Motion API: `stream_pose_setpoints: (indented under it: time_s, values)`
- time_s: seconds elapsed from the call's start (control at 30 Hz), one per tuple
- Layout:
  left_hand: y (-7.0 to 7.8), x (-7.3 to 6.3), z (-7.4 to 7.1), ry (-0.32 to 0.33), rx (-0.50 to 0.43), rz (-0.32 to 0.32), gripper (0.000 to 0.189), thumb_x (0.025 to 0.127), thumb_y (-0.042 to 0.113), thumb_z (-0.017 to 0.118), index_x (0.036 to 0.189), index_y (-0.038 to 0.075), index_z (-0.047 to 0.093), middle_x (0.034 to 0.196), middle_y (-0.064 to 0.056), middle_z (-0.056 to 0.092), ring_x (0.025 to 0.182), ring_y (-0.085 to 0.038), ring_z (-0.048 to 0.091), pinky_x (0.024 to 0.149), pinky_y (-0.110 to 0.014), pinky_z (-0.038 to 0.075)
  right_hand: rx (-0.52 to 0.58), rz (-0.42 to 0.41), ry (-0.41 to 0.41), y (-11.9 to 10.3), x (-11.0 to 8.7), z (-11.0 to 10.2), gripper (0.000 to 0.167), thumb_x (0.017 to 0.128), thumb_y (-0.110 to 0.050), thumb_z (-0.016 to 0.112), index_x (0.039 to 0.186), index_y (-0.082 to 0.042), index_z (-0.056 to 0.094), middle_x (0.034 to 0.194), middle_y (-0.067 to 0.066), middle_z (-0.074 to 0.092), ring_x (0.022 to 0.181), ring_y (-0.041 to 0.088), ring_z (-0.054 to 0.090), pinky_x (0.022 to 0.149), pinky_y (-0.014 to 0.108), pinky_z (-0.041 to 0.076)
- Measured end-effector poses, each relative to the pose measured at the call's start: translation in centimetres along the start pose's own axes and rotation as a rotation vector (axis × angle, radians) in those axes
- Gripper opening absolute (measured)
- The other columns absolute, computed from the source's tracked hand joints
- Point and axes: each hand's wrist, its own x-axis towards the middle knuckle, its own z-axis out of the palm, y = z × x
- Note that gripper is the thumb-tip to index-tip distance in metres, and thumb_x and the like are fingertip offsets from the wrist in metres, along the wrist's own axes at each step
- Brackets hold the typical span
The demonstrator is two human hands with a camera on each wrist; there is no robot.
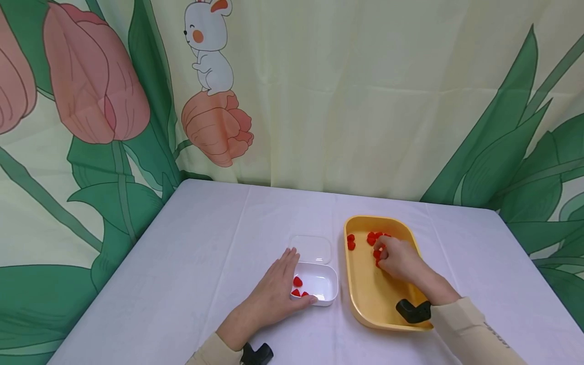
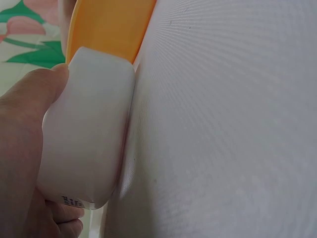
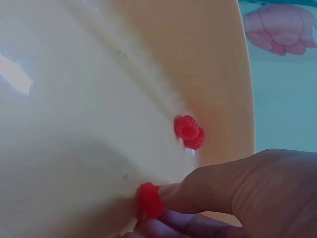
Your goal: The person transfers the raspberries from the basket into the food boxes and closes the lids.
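My left hand (image 1: 274, 294) holds a small white box (image 1: 323, 287) by its left side, with the thumb along the near rim and the fingers by the far corner. Inside that box lie several red raspberries (image 1: 298, 281). In the left wrist view, the thumb lies at the rim and fingers curl at the other end of the box (image 2: 91, 124). Over the yellow tray (image 1: 371, 306), my right hand (image 1: 399, 259) reaches in among more raspberries. The right wrist view has its thumb and fingers pinching a raspberry (image 3: 150, 201) close to the tray's floor.
A clear lid (image 1: 311, 248) lies on the white-covered table (image 1: 255, 228) just behind the box. Two raspberries (image 1: 351, 242) sit by the tray's left wall, others (image 1: 374, 237) near its far end. A curtain (image 1: 342, 101) with printed flowers hangs behind the table.
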Motion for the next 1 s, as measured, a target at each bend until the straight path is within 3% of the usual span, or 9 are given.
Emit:
stream_pose_setpoints:
  time_s: [0.27,0.67,1.0]
  values:
    - [0.1,0.0,0.0,0.002,-0.005,0.002,0.102,0.084,0.068,0.061,0.156,0.006,0.023,0.166,-0.008,0.019,0.155,-0.024,0.017,0.122,-0.048,0.026,0.003,-0.019,0.033,-0.2,-0.2,0.1,0.022,0.082,0.0,0.07,0.103,0.001,0.063,0.082,0.008,0.066,0.068,0.017,0.055,0.062,0.025,0.054]
    - [0.0,0.0,0.0,0.002,-0.01,-0.01,0.102,0.084,0.068,0.062,0.156,0.007,0.023,0.166,-0.009,0.019,0.154,-0.025,0.018,0.123,-0.048,0.026,0.012,-0.012,0.019,-0.7,0.0,0.5,0.025,0.084,-0.005,0.073,0.106,-0.001,0.062,0.08,0.006,0.064,0.069,0.016,0.054,0.06,0.024,0.05]
    - [0.0,0.1,0.1,0.003,0.0,-0.007,0.102,0.084,0.069,0.061,0.156,0.007,0.023,0.166,-0.007,0.02,0.155,-0.024,0.017,0.122,-0.049,0.027,0.153,0.034,-0.051,-1.2,0.0,0.6,0.026,0.087,-0.009,0.072,0.111,-0.001,0.062,0.084,0.006,0.065,0.07,0.016,0.056,0.065,0.025,0.054]
